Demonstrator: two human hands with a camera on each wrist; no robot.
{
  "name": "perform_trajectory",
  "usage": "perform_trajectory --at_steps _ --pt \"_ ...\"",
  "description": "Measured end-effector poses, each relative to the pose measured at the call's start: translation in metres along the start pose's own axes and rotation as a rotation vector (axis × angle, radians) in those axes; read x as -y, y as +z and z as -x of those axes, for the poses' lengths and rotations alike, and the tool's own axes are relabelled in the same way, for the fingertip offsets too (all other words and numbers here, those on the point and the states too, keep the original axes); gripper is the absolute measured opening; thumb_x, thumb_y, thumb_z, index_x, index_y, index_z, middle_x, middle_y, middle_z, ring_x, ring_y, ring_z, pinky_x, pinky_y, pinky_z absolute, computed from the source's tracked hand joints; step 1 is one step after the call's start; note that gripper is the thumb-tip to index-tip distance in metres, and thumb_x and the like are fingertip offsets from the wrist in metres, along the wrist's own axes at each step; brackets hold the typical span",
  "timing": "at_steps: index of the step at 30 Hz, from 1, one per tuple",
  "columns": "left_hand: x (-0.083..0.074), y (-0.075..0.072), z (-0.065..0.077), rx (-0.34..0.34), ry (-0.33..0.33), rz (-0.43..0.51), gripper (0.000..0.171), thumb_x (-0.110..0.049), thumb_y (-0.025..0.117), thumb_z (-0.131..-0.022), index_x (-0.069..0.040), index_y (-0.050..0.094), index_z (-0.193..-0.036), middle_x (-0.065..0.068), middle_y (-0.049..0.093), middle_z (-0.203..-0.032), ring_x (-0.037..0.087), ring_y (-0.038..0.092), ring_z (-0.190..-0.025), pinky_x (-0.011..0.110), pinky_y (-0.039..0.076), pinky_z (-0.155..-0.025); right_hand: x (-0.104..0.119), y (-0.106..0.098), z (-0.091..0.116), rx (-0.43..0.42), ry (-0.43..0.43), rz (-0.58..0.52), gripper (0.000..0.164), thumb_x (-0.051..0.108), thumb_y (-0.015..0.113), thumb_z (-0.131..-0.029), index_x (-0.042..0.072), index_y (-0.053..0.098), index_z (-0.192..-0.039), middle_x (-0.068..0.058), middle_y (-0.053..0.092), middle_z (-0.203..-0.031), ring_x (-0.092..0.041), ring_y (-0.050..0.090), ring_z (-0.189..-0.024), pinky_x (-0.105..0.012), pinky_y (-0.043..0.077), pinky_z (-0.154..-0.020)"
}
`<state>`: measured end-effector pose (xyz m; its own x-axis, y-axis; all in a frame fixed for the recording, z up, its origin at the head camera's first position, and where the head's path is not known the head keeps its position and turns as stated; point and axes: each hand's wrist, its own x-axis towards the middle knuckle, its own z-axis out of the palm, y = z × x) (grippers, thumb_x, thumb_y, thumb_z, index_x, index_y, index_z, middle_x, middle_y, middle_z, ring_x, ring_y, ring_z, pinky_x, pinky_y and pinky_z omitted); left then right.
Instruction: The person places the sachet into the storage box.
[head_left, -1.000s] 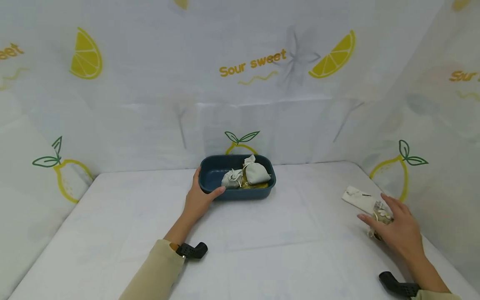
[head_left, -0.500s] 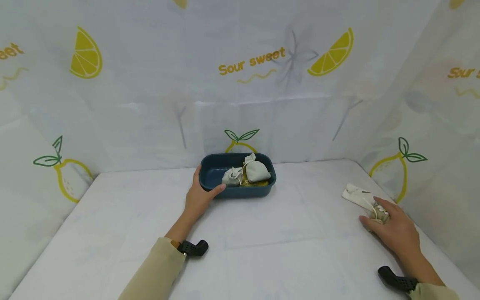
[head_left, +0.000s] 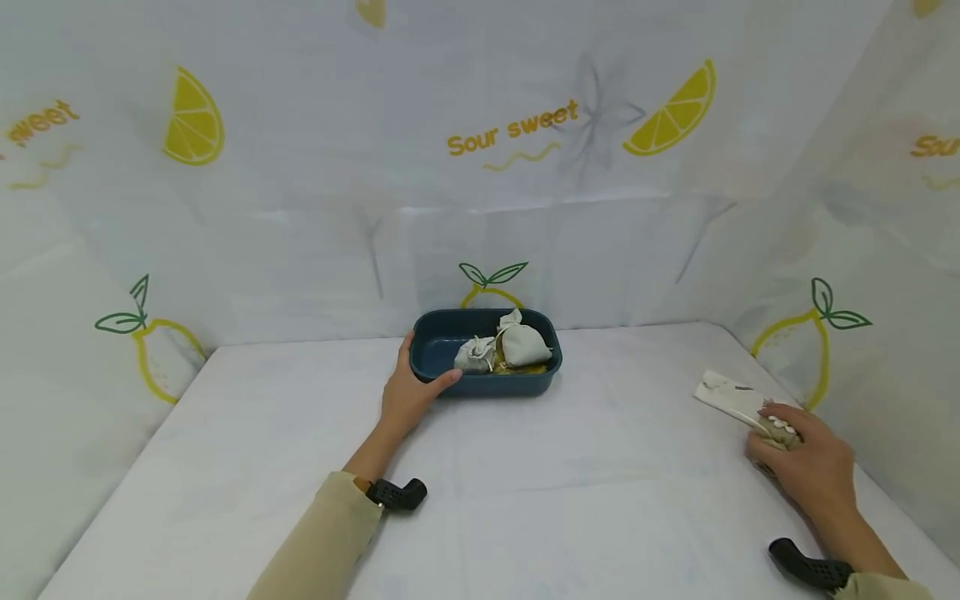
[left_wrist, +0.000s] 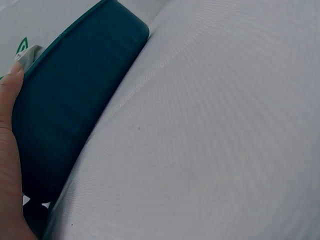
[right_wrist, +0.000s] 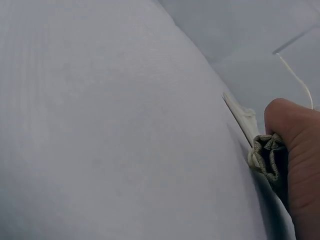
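My left hand point(head_left: 408, 400) grips the left end of a dark blue rectangular bin point(head_left: 495, 386), thumb over its front rim and fingers along its side. Inside the bin lie a grey drawstring pouch point(head_left: 474, 357), a fuller pale pouch point(head_left: 525, 345) and something golden-yellow beneath them. Over at the table's right side, my right hand point(head_left: 813, 467) pinches a small olive drawstring pouch point(head_left: 780, 431) with white flowers between thumb and fingers. Its gathered cloth edge point(right_wrist: 270, 150) shows beside the thumb in the right wrist view. A flat white cloth pouch point(head_left: 731, 397) with dark print lies just beyond it.
A white cloth covers the table point(head_left: 562, 500). White sheeting point(head_left: 300, 250) printed with lemons rises behind it and on both sides. The bin stands close to the back edge, and the white pouch lies near the right edge.
My right hand's fingers have closed in from a wide spread onto the olive pouch, which has shifted and turned slightly. The left hand keeps its grip on the bin.
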<state>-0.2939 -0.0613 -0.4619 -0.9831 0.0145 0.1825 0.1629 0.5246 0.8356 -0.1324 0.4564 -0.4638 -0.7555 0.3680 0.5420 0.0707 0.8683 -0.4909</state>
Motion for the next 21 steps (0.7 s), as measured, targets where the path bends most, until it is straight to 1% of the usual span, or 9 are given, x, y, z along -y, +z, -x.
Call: perform_trajectory --at_steps 1,2,4,5,7,9,13,17,21 --pt "0.0 0.001 0.0 0.0 -0.001 -0.001 0.113 -0.065 0.078 -0.076 -0.033 0.013 -0.163 0.016 0.038 -0.162 0.045 0.053 -0.135 0.063 0.046 -0.104 0.001 0.0 0.0 -0.019 0.013 -0.004 0.042 0.008 0.077 -0.076 -0.001 0.071 -0.117 -0.027 0.066 -0.128 -0.045 0.059 -0.122 0.005 0.015 -0.084" --pt "0.0 0.001 0.0 0.0 0.001 -0.002 0.113 -0.065 0.078 -0.076 -0.033 0.013 -0.163 0.016 0.038 -0.162 0.044 0.053 -0.135 0.063 0.046 -0.104 0.002 0.0 0.0 -0.043 0.029 -0.014 0.042 0.007 0.076 -0.075 0.0 0.072 -0.116 -0.023 0.068 -0.128 -0.032 0.061 -0.126 0.005 0.016 -0.085" --pt "0.0 0.001 0.0 -0.003 0.0 0.003 0.113 -0.065 0.078 -0.076 -0.033 0.013 -0.163 0.015 0.037 -0.163 0.044 0.052 -0.136 0.063 0.045 -0.105 0.004 0.0 -0.001 -0.086 0.057 -0.046 0.041 0.007 0.076 -0.074 0.002 0.073 -0.115 0.004 0.072 -0.126 0.001 0.058 -0.127 0.005 0.019 -0.087" --pt "0.0 0.001 0.0 -0.005 0.004 0.005 0.113 -0.065 0.078 -0.076 -0.033 0.013 -0.163 0.015 0.038 -0.162 0.044 0.052 -0.136 0.063 0.045 -0.105 0.006 0.0 -0.001 -0.106 0.069 -0.06 0.04 0.006 0.076 -0.074 0.003 0.074 -0.114 0.02 0.069 -0.121 0.015 0.052 -0.122 0.005 0.02 -0.086" --pt "0.0 0.001 -0.001 -0.005 0.007 0.01 0.113 -0.065 0.077 -0.076 -0.033 0.013 -0.163 0.015 0.037 -0.163 0.044 0.052 -0.136 0.064 0.044 -0.105 0.01 -0.001 -0.003 -0.144 0.093 -0.102 0.039 0.005 0.075 -0.073 0.004 0.075 -0.112 0.043 0.056 -0.107 0.032 0.039 -0.104 0.004 0.023 -0.083" --pt "0.0 0.0 0.0 0.002 0.003 0.007 0.114 -0.067 0.077 -0.076 -0.033 0.012 -0.163 0.015 0.036 -0.164 0.045 0.052 -0.136 0.064 0.045 -0.104 0.016 -0.003 -0.005 -0.165 0.134 -0.143 0.04 0.006 0.075 -0.073 0.004 0.075 -0.113 0.054 0.04 -0.094 0.034 0.037 -0.093 0.002 0.026 -0.079" --pt "0.001 -0.001 0.001 0.014 -0.001 0.003 0.115 -0.067 0.077 -0.076 -0.034 0.009 -0.163 0.013 0.035 -0.164 0.045 0.053 -0.135 0.064 0.046 -0.103 0.037 -0.005 -0.005 -0.2 0.156 -0.219 0.039 0.003 0.077 -0.073 0.003 0.076 -0.112 0.052 0.044 -0.089 0.026 0.043 -0.088 -0.001 0.029 -0.074" --pt "0.004 -0.003 0.004 0.019 0.004 0.015 0.114 -0.067 0.076 -0.077 -0.037 0.008 -0.163 0.012 0.034 -0.165 0.045 0.052 -0.136 0.064 0.045 -0.104 0.066 -0.005 -0.007 -0.209 0.005 -0.274 0.039 -0.004 0.08 -0.071 0.004 0.077 -0.109 0.05 0.051 -0.097 0.025 0.049 -0.093 0.001 0.033 -0.075" --pt "0.005 -0.002 0.006 0.03 0.0 0.017 0.112 -0.069 0.074 -0.079 -0.04 0.005 -0.162 0.011 0.032 -0.166 0.044 0.049 -0.139 0.063 0.045 -0.105 0.109 -0.008 -0.02 -0.165 -0.119 -0.351 0.042 -0.007 0.08 -0.071 0.006 0.077 -0.11 0.044 0.057 -0.105 0.017 0.054 -0.092 0.001 0.038 -0.072"
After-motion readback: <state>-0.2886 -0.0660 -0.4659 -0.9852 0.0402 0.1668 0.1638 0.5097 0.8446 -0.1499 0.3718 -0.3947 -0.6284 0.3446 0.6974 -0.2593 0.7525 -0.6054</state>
